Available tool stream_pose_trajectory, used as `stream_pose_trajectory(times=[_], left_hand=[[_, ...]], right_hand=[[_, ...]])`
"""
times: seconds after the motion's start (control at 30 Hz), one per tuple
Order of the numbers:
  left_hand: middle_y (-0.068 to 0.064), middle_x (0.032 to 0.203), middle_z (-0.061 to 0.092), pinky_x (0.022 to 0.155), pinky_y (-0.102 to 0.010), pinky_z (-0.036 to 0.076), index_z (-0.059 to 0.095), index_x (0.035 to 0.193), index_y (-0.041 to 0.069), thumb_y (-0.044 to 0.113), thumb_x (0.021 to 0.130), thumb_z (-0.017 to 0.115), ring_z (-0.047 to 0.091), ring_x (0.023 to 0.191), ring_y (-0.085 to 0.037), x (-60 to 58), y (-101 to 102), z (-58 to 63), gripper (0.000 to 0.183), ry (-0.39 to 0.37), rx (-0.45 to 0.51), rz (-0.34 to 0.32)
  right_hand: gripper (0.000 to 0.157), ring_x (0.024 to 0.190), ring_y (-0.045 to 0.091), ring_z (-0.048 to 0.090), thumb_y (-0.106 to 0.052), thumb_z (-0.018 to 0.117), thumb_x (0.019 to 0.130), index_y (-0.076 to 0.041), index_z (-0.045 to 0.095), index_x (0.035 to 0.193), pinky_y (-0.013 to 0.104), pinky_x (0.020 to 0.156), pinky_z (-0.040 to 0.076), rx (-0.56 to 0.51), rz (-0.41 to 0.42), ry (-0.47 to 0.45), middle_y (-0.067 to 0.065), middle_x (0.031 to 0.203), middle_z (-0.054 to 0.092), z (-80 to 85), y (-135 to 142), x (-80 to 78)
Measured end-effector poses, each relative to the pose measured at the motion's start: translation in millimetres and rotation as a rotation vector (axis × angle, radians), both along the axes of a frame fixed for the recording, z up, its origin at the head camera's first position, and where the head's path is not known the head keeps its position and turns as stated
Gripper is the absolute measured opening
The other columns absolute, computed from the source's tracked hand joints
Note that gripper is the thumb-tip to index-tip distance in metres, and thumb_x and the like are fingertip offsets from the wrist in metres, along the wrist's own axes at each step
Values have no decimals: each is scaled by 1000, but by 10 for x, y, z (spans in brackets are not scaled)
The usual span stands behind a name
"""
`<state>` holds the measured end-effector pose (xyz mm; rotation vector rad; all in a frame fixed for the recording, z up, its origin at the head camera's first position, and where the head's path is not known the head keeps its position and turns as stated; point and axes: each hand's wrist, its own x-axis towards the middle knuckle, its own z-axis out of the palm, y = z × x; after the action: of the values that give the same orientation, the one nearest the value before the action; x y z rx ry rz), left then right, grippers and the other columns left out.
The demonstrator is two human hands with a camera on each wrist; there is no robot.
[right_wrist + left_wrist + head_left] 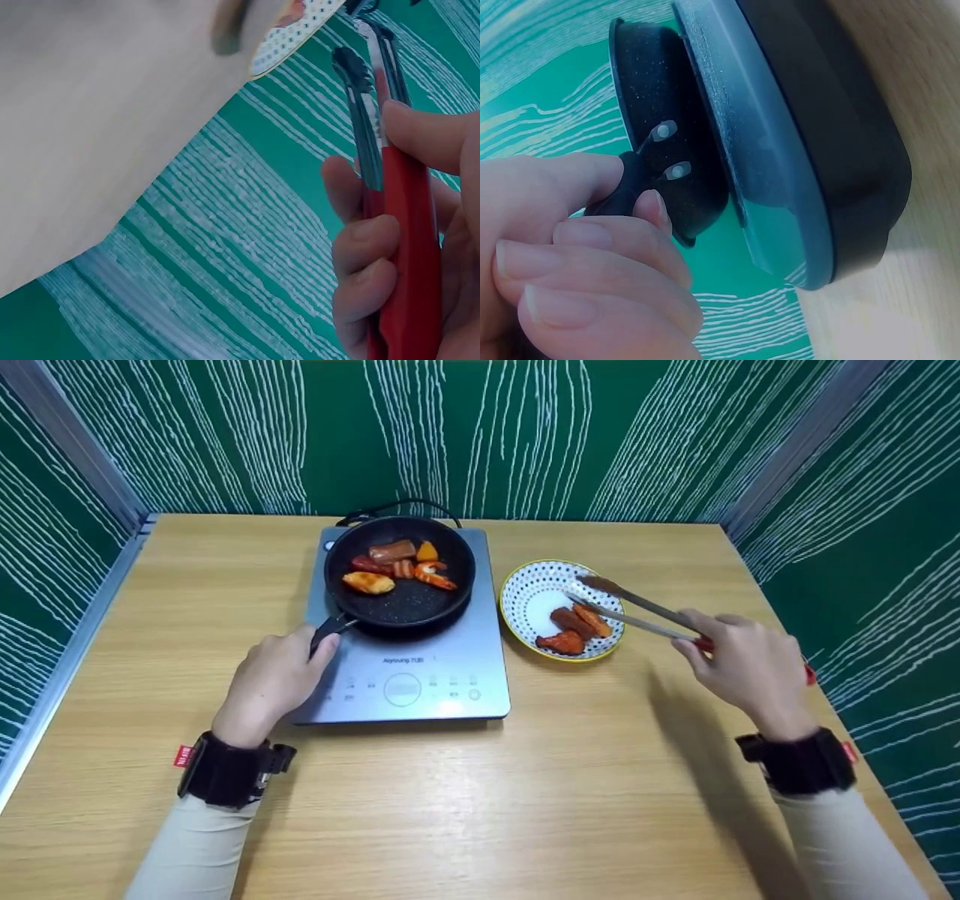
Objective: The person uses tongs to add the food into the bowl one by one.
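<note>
In the head view, my left hand [274, 679] grips the black handle [330, 634] of a frying pan [397, 611]. The left wrist view shows the fingers curled round that handle, below two rivets on the pan's side. Several pieces of food lie in the pan, among them a sausage piece [391, 552], a shrimp [435, 577] and a browned yellow piece [368, 583]. My right hand [750, 664] holds red-handled tongs [409, 247], their tips parted over a dotted plate [525, 607]. Nothing shows between the tips. A few browned pieces [571, 624] lie on the plate, just below them.
The pan is on a silver induction cooker [450, 690] with a touch panel at its front. A black cable [412, 501] runs behind it. Green walls [517, 442] with white lines stand at the back and sides of the wooden table [465, 802].
</note>
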<state>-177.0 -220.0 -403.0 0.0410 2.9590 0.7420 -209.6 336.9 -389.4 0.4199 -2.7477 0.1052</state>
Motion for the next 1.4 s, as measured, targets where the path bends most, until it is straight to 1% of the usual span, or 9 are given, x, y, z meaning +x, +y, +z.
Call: stream_pose_trajectory(times=[0.2, 0.37, 0.43, 0.63, 0.73, 0.87, 0.97, 1.23, 1.4], left_hand=[[-8, 76, 45, 60, -37, 32, 52, 98, 7, 44, 114, 45, 51, 69, -28, 9, -16, -5, 41, -3, 7, 2], [-8, 76, 44, 60, -37, 33, 52, 97, 7, 43, 114, 44, 51, 68, -27, 8, -16, -3, 41, -3, 2, 5], [-7, 76, 44, 59, -37, 32, 52, 96, 7, 43, 114, 44, 51, 68, -28, 6, -12, -3, 41, 1, -5, 9], [-7, 76, 42, 59, -36, 32, 52, 97, 6, 42, 114, 45, 50, 67, -27, 1, -4, -13, 40, -11, -9, 13], [-7, 76, 43, 59, -36, 32, 53, 98, 6, 43, 114, 44, 50, 67, -26, -2, 2, -10, 41, -17, -2, 11], [-7, 76, 43, 59, -36, 31, 53, 99, 6, 45, 114, 44, 50, 67, -26, -3, 7, -9, 42, -24, 8, 7], [-7, 76, 43, 60, -36, 31, 53, 99, 6, 44, 114, 44, 50, 68, -26, -2, 9, -6, 42, -25, 9, 5], [-7, 76, 43, 60, -36, 31, 53, 98, 7, 44, 114, 44, 49, 67, -26, -3, 3, 0, 41, -23, 12, 6], [-7, 76, 43, 60, -36, 31, 52, 98, 7, 45, 114, 44, 50, 68, -26, -8, 10, 2, 42, -17, 9, 5]], right_hand=[[41, 52, 21, 44, -32, 82, 95, -13, 75, 130, 34, 42, 30, 29, -21, -29, 5, 68, 61, -42, 134, 117], [36, 51, 20, 42, -31, 82, 95, -13, 76, 126, 33, 42, 31, 37, -16, -61, 5, 66, 59, -20, 152, 167], [34, 51, 21, 43, -30, 83, 95, -13, 76, 124, 33, 42, 31, 49, -9, -54, 5, 66, 59, -16, 146, 172], [32, 49, 22, 46, -27, 85, 91, -9, 77, 117, 34, 40, 32, 108, 3, 0, 6, 65, 60, -48, 108, 141], [30, 48, 22, 46, -25, 86, 90, -9, 77, 113, 34, 40, 30, 121, 22, 27, 7, 65, 61, -77, 89, 111], [27, 48, 23, 46, -22, 86, 89, -10, 77, 111, 34, 40, 29, 138, 17, 38, 8, 66, 62, -108, 65, 77], [27, 47, 24, 46, -21, 86, 90, -10, 77, 113, 34, 40, 30, 146, 2, 27, 12, 70, 65, -132, 51, 65], [30, 47, 26, 45, -17, 85, 92, -6, 77, 119, 34, 41, 33, 133, 14, 37, 20, 80, 71, -206, 63, 45], [30, 47, 25, 44, -17, 84, 93, -6, 77, 120, 35, 42, 33, 136, 24, 82, 19, 80, 71, -247, 90, 42]])
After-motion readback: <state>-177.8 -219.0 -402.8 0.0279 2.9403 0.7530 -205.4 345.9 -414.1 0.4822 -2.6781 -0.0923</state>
